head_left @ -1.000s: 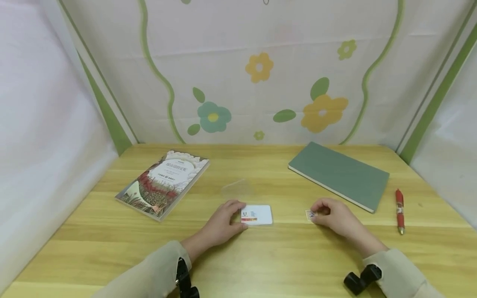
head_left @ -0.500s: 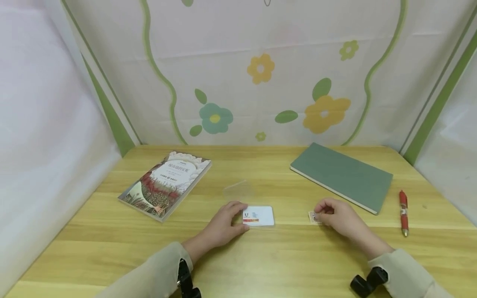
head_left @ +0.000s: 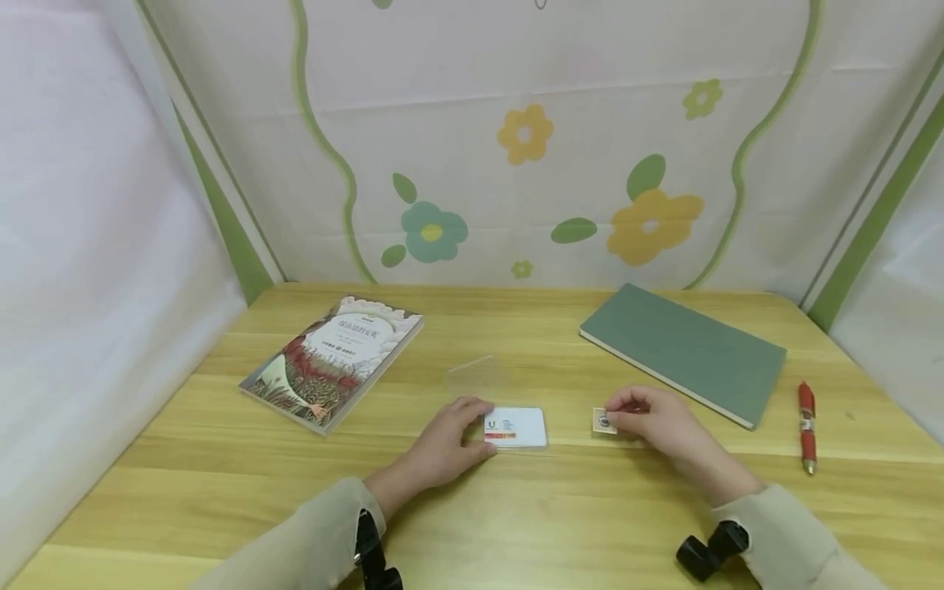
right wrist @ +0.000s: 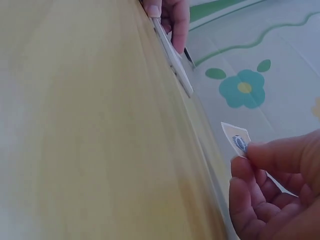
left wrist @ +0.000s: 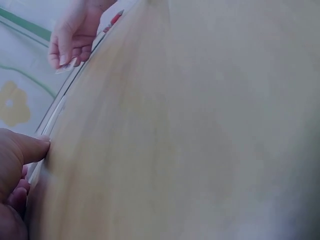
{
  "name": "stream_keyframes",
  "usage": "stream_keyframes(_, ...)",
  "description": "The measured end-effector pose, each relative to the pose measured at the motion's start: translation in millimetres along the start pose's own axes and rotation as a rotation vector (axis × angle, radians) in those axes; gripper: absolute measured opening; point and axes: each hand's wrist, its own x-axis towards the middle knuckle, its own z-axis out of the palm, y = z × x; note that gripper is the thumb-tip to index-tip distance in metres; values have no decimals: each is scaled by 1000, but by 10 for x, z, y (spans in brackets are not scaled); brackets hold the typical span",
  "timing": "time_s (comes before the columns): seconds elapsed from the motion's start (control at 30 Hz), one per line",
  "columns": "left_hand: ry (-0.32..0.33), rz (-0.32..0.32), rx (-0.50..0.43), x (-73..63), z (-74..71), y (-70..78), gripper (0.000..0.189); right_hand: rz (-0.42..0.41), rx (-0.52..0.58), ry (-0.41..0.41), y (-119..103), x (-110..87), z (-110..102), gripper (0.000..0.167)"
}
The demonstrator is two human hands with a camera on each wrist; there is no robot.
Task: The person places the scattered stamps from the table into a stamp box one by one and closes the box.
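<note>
A white card (head_left: pixel 518 428) printed with a letter U and a red-orange strip lies in a shallow clear case on the wooden table. My left hand (head_left: pixel 445 440) holds this card case by its left end, thumb on the near side and fingers on the far side. To the right of the case, my right hand (head_left: pixel 661 424) pinches a small square piece of paper (right wrist: pixel 236 140) between thumb and forefinger. That paper is beige with a white border and a dark blue round print. In the right wrist view it is raised off the table, its lower right corner hidden by the thumb.
A clear plastic lid-like piece (head_left: pixel 475 375) lies behind the card case. An illustrated book (head_left: pixel 335 360) is at the left. A green notebook (head_left: pixel 686 352) and a red pen (head_left: pixel 807 428) lie at the right. A flowered curtain (head_left: pixel 487 188) hangs behind the table.
My right hand has lifted the small square paper off the table and brought it a little left toward the card case. The left hand keeps its hold on the case.
</note>
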Motion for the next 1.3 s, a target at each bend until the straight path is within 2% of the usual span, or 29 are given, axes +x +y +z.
stream_keyframes(0.17, -5, -4, 6, 10, 5, 17, 52, 23, 87, -26, -52, 43, 87, 24)
stream_keyframes(0.33, -2, -12, 18, 22, 1, 21, 52, 27, 115, -50, -129, 83, 167, 25)
stream_keyframes(0.63, 0, -2, 29, 42, -16, 35, 52, 31, 131, -59, -255, 165, 321, 22)
stream_keyframes(0.93, -2, -21, 32, 31, -22, 22, 53, 17, 137, -79, -333, 211, 527, 16)
stream_keyframes(1.3, -16, -21, 24, 15, -23, 10, 53, 10, 83, -84, -343, 244, 699, 12)
